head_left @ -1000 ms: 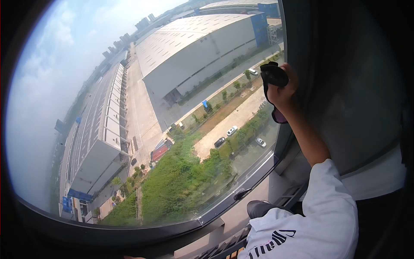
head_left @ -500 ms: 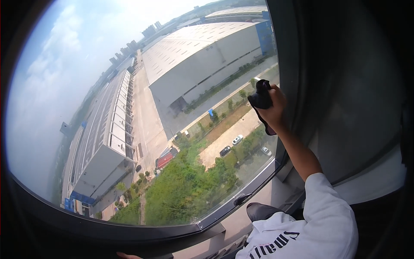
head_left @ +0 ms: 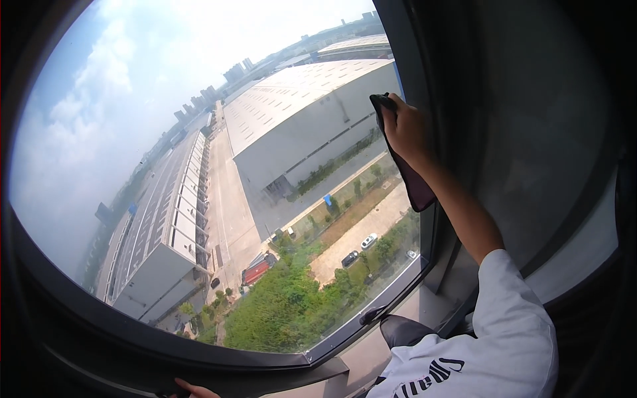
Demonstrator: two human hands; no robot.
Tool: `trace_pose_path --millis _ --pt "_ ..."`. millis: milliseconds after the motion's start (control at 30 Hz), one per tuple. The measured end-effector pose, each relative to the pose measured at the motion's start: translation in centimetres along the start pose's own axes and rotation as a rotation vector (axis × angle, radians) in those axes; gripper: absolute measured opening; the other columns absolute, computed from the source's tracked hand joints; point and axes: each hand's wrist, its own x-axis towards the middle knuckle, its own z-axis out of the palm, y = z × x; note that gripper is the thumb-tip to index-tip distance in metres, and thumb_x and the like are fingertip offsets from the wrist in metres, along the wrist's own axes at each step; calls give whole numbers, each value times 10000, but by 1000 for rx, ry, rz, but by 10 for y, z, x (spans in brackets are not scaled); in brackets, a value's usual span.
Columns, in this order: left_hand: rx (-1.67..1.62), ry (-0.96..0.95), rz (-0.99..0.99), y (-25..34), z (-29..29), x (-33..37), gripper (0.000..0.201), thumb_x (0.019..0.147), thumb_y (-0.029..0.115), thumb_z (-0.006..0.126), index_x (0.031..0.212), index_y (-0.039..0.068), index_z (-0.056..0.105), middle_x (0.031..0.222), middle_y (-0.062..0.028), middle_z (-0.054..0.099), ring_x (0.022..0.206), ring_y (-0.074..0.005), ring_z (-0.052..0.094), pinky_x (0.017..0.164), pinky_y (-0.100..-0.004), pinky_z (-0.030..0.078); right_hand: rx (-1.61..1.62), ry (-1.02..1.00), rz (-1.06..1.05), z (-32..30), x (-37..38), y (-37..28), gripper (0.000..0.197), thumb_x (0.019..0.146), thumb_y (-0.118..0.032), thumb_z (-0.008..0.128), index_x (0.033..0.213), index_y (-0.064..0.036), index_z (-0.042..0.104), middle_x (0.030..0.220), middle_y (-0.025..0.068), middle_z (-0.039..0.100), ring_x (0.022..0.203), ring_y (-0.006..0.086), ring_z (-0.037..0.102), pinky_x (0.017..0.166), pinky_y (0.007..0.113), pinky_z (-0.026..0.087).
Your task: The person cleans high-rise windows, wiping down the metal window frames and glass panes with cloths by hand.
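My right hand [head_left: 406, 132] is raised at the right edge of a large window, closed around a dark cloth [head_left: 418, 189]. The cloth's upper part is bunched at my fingers, and its loose lower part hangs along the glass beside the dark window frame [head_left: 434, 229]. My left hand [head_left: 196, 390] shows only partly at the bottom edge, low by the sill. Its fingers look bent over something dark, mostly cut off by the picture's edge.
The window pane [head_left: 265, 292] looks down from a height on warehouses, trees and parked cars. A black window handle [head_left: 373, 314] sits on the lower frame. At the right hangs dark material [head_left: 531, 146], with a pale surface [head_left: 584, 245] below it.
My right hand has moved up and slightly left along the glass; the cloth, bunched before, now hangs longer below it. More of my left hand shows at the bottom. The view has shifted slightly.
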Motion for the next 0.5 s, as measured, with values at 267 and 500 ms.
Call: trace_pose_path --millis 267,500 --pt "-20 1 2 -6 -11 4 546 802 258 727 1114 -29 382 929 -151 421 808 -276 446 765 -406 435 27 -107 -12 1 -36 8 168 893 -203 526 881 -43 580 650 185 585 650 380 598 546 465 452" --pt "-988 -678 158 200 -34 -17 657 904 58 505 1436 78 120 1065 -169 626 823 -236 634 878 -422 446 -46 -43 -72 10 -18 17 259 956 -264 470 862 -39 556 654 192 566 655 376 598 499 404 421"
